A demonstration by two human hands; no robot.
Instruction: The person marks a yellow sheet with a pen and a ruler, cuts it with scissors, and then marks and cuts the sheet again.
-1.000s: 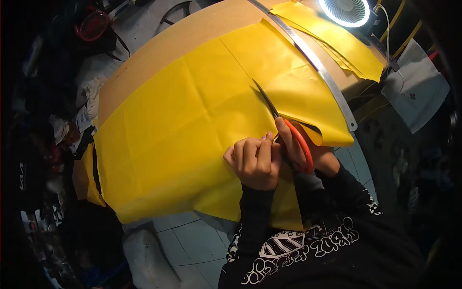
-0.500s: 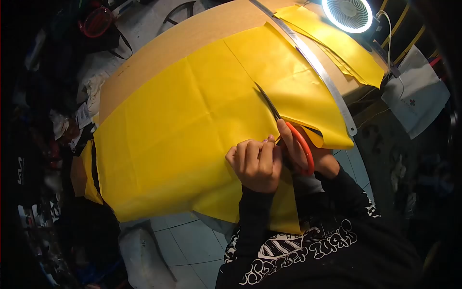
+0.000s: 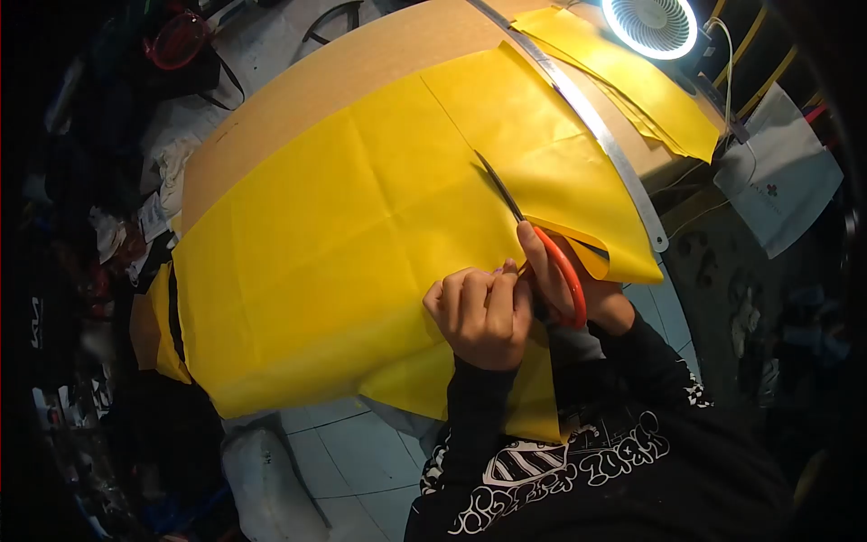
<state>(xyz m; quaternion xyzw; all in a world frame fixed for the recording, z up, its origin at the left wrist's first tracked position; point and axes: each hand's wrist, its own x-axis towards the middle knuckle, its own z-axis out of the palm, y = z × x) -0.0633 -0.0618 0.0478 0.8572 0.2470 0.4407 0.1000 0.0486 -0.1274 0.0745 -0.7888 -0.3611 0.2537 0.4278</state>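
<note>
Yellow sheet: The yellow sheet [image 3: 298, 244] lies over most of the tan tabletop [image 3: 244, 154]; its near part hangs past the table edge, toward the wearer. Shallow creases cross its surface.
Sheet line: A thin dark line [image 3: 447, 112] runs from the far edge of the sheet to the scissor tip.
Scissors: The scissors [image 3: 573, 287] have red-orange handles and dark blades. The blades point away from the wearer, over the sheet. Blade opening cannot be determined.
Right hand: The right hand [image 3: 547, 271] is closed around the scissor handles, with the thumb at the upper loop.
Left hand: The left hand [image 3: 480, 312] is beside the scissors, over the near part of the sheet, fingers curled in a narrow, closed grip. Whether material is between the fingertips cannot be determined.
Sheet fold: To the right of the handles, the sheet curls into a raised fold [image 3: 591, 258].
Metal ruler: The metal ruler [image 3: 591, 115] extends along the right side of the sheet.
Yellow pieces: Layered yellow pieces [image 3: 637, 81] lie beyond the ruler.
Lit fan: The lit fan [image 3: 652, 25] stands near these pieces, at the far right.
White bag: The white bag [image 3: 772, 185] hangs right of the table.
</note>
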